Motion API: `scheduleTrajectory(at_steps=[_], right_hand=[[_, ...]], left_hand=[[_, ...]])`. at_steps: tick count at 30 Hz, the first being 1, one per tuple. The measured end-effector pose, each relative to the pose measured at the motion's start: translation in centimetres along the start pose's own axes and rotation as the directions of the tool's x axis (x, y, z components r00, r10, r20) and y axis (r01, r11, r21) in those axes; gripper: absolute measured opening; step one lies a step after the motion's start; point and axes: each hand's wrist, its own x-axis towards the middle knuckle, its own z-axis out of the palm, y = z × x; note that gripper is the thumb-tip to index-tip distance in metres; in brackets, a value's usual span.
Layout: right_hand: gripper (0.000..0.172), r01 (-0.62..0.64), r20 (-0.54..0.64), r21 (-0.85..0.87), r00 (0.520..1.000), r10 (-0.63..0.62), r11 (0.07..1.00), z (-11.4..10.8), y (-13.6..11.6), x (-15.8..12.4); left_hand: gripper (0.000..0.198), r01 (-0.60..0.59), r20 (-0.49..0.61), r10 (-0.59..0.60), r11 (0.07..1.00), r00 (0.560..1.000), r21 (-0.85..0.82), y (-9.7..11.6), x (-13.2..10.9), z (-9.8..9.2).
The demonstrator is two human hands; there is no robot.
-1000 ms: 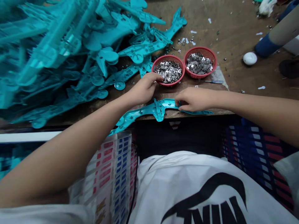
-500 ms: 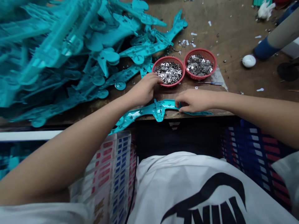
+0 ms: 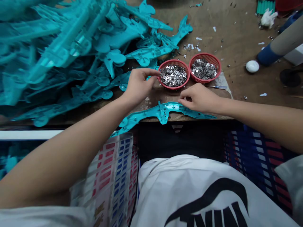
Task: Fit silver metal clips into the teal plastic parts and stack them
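Turquoise plastic part [image 3: 163,115], curved | left fingers [image 3: 150,72] narrow beside red mesh basket [image 3: 174,62] | right fingers [image 3: 187,92] curled | holds unclear

The light is rather dim and cool. Small metal pieces [image 3: 174,76] give many bright glints, and a white oval object [image 3: 252,66] carries a soft highlight. Below the front edge of the tabletop [image 3: 236,44], the shadow is almost black. The turquoise plastic part [image 3: 163,113] near the middle is fairly clear, while the turquoise pile [image 3: 71,53] is soft and smeared toward the upper left. Near the borders, the forearms [image 3: 59,157] look stretched.
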Motion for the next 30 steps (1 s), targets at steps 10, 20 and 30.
scheduleTrajectory(at_steps=[10,20,30], right_hand=[[0.032,-0.060,-0.116,0.060,0.991,0.067,0.996,-0.8,0.0,0.1],[0.043,-0.071,-0.311,0.089,0.946,0.096,0.993,-1.0,-1.4,-0.5],[0.034,0.122,-0.152,-0.024,0.981,-0.124,0.992,-2.1,-1.5,-0.8]], left_hand=[[0.033,0.042,-0.159,-0.053,0.997,0.986,-0.072,0.5,0.3,-0.5],[0.013,-0.148,-0.018,0.147,0.976,0.989,-0.160,5.0,-3.9,2.5],[0.016,-0.028,0.109,0.065,0.951,0.992,-0.309,6.2,-6.2,3.4]])
